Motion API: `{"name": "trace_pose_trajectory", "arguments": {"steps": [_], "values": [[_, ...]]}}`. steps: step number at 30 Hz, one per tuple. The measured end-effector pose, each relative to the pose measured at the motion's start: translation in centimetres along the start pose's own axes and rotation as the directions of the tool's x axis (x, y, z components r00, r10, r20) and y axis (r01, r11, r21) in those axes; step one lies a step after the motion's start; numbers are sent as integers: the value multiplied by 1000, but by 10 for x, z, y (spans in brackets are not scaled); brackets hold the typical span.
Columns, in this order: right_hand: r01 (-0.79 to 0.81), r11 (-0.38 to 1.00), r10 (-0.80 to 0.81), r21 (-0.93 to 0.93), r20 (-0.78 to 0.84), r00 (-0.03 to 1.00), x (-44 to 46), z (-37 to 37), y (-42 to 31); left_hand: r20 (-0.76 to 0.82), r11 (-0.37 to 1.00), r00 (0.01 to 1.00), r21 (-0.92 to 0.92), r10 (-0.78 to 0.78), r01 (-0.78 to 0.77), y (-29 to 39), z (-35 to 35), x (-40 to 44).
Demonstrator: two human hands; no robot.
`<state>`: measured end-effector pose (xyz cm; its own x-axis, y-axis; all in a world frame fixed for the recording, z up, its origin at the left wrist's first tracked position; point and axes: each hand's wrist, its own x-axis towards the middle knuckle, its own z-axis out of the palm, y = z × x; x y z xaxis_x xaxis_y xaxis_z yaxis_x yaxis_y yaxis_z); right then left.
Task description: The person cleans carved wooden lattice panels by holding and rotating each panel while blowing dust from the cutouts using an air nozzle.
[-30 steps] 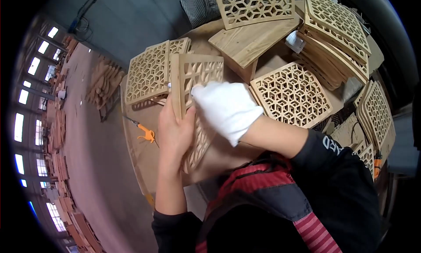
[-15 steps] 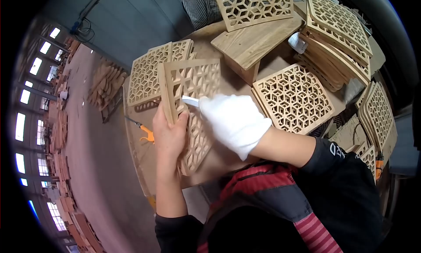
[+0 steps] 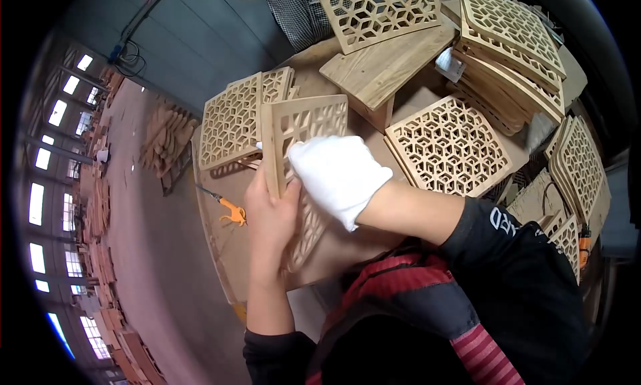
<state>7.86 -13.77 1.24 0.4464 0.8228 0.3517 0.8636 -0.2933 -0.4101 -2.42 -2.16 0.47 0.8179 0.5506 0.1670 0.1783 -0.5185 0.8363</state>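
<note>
A lattice-cut wooden panel (image 3: 314, 114) stands on edge over the table, tilted, its near side edge toward me. My bare left hand (image 3: 270, 208) is wrapped round the lower part of that edge, fingers on the left and thumb on the right. Against the lattice face is my right hand (image 3: 339, 174), in a white glove and closed. It holds a thin tool whose pale tip (image 3: 259, 146) shows just left of the panel; the rest of the tool is hidden by the glove and the panel.
Lattice panels lie at the back left (image 3: 230, 121) and right (image 3: 447, 144). Another leans on a wooden stool (image 3: 387, 64). Curved panels are stacked at the far right (image 3: 511, 34). An orange air gun (image 3: 232, 213) rests near the table's left edge.
Half a second ago the tool's pale strip showed between glove and panel edge. The right hand has since moved left and up against the panel, and the tip now shows beyond the edge.
</note>
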Motion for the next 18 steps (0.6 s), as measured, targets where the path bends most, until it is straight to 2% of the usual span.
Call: {"name": "trace_pose_trajectory", "arguments": {"steps": [2,4,6,7,8,10,12,18], "values": [[49,998,-45,50,-80,996,-13,0,3,-8,998,998,-30,-61,60,-8,-8,1],[-15,995,13,104,17,1000,-39,-27,1,-38,989,991,-80,-130,127,-22,-23,1],[-25,997,9,79,199,980,-62,-45,10,-104,980,990,-185,-96,75,-45,-38,0],[-112,985,68,134,295,953,-67,-43,20,-52,952,983,-260,-178,159,-45,-45,-4],[-205,962,122,179,390,913,-71,-38,30,-61,958,986,-255,-155,135,-48,-48,-8],[-233,952,167,199,300,939,-80,-30,43,-80,966,991,-246,-106,83,-54,-52,-15],[-347,907,255,237,345,903,-79,-36,43,-70,968,991,-234,-113,94,-60,-57,-20],[-345,862,247,372,286,926,-85,-14,48,-65,971,995,-230,-76,59,-68,-62,-27]]}}
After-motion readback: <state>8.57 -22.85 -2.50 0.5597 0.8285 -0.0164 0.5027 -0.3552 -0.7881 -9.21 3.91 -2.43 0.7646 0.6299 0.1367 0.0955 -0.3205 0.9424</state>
